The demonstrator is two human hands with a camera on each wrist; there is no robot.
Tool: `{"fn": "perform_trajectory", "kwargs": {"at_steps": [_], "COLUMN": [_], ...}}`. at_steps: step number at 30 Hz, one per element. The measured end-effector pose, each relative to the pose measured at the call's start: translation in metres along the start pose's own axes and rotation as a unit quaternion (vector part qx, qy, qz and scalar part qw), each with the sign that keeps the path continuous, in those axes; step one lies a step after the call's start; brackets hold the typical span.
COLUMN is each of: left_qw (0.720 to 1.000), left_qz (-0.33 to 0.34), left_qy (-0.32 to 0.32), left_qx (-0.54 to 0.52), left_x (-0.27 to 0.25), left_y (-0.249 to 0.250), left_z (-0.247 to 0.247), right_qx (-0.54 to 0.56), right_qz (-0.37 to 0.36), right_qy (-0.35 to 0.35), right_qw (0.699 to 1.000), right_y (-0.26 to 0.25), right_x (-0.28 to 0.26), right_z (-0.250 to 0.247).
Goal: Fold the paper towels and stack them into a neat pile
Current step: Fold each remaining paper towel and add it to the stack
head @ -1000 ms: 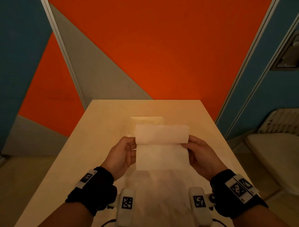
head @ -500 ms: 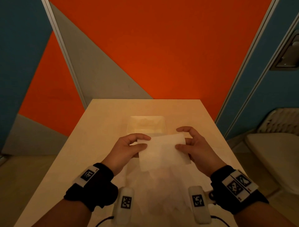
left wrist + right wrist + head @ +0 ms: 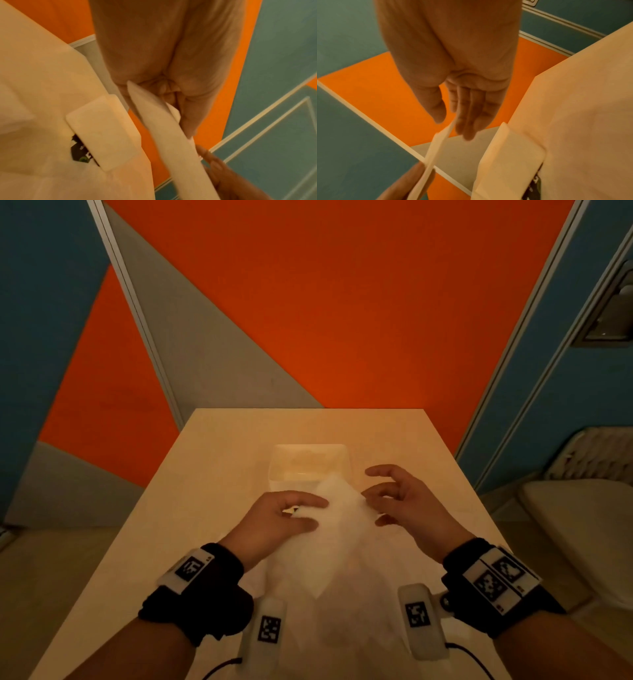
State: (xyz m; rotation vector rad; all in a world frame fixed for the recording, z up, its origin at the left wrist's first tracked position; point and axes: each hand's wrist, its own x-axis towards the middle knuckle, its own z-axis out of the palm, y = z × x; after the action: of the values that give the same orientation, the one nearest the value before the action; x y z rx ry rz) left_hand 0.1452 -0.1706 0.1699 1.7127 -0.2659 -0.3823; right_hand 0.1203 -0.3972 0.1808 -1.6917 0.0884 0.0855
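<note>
Paper towel [image 3: 337, 510] between the hands — left hand [image 3: 274, 520] pinches it, right hand [image 3: 407, 501] spread.

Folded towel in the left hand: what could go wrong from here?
The left hand alone pinches the folded towel; the right hand looks open beside it, so the fold could spring open. The towel is tilted and blurred, so it may land askew on the stack. Loose sheets lie underneath and could snag.
</note>
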Motion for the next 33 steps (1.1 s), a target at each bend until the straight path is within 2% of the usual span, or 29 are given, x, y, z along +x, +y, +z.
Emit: {"fn": "perform_trajectory", "kwargs": {"at_steps": [3, 6, 9, 12, 14, 16, 21, 29, 33], "left_qw": [0.991, 0.978, 0.969, 0.962, 0.958, 0.953, 0.943, 0.938, 0.935], "left_qz": [-0.012, -0.034, -0.063, -0.097, -0.116, -0.128, -0.144, -0.144, -0.145], "left_qy": [0.108, 0.189, 0.236, 0.256, 0.261, 0.262, 0.242, 0.236, 0.234], "left_qx": [-0.073, -0.075, -0.045, -0.008, 0.03, 0.079, 0.176, 0.208, 0.224], "left_x": [-0.001, -0.006, -0.013, -0.021, -0.026, -0.03, -0.033, -0.029, -0.028], "left_y": [-0.017, -0.038, -0.066, -0.095, -0.112, -0.126, -0.144, -0.148, -0.149], "left_z": [-0.012, -0.025, -0.038, -0.048, -0.052, -0.055, -0.06, -0.063, -0.063], "right_qx": [-0.069, -0.239, -0.391, -0.518, -0.566, -0.586, -0.608, -0.624, -0.646], "right_qz": [0.005, 0.01, 0.035, 0.096, 0.121, 0.135, 0.128, 0.109, 0.07], "right_qy": [0.07, 0.082, 0.036, -0.056, -0.111, -0.139, -0.142, -0.13, -0.101], "right_qw": [0.995, 0.968, 0.919, 0.848, 0.808, 0.787, 0.771, 0.763, 0.754], "right_y": [0.029, 0.067, 0.094, 0.111, 0.117, 0.123, 0.127, 0.113, 0.109], "right_x": [0.009, 0.011, 0.006, 0.001, -0.002, -0.004, -0.001, 0.009, 0.012], "right_z": [-0.016, -0.031, -0.039, -0.039, -0.038, -0.038, -0.04, -0.04, -0.04]}}
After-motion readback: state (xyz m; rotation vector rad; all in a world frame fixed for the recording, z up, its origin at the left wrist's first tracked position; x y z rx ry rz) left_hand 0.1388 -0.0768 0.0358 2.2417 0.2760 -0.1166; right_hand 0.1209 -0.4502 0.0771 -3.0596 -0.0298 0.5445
